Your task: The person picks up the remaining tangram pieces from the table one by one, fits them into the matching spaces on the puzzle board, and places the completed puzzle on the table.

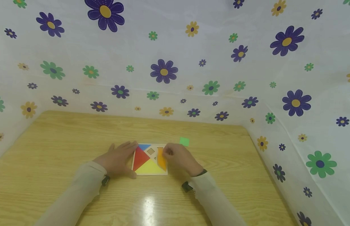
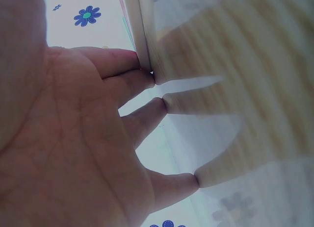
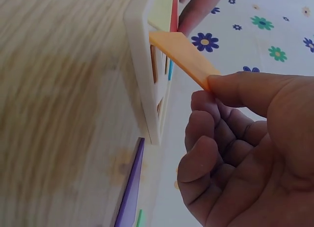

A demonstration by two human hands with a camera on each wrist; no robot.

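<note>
A tangram tray point(image 1: 150, 174) with a pale frame lies flat on the table. In it are a red triangle point(image 1: 140, 158), a yellow triangle point(image 1: 150, 167) and a blue piece point(image 1: 143, 147). My right hand point(image 1: 182, 157) pinches an orange tangram piece point(image 3: 186, 55) between thumb and forefinger. The piece tilts up, its far end at the tray's frame. My left hand point(image 1: 118, 158) has its fingers spread along the tray's left side, fingertips point(image 2: 181, 183) on the tabletop, forefinger against the frame.
A green square point(image 1: 184, 142) lies beyond the tray's upper right corner. In the right wrist view a purple piece point(image 3: 130, 192) rests on the wooden table point(image 1: 79, 135) beside the tray. A flowered white sheet point(image 1: 175, 47) borders the table's back and sides.
</note>
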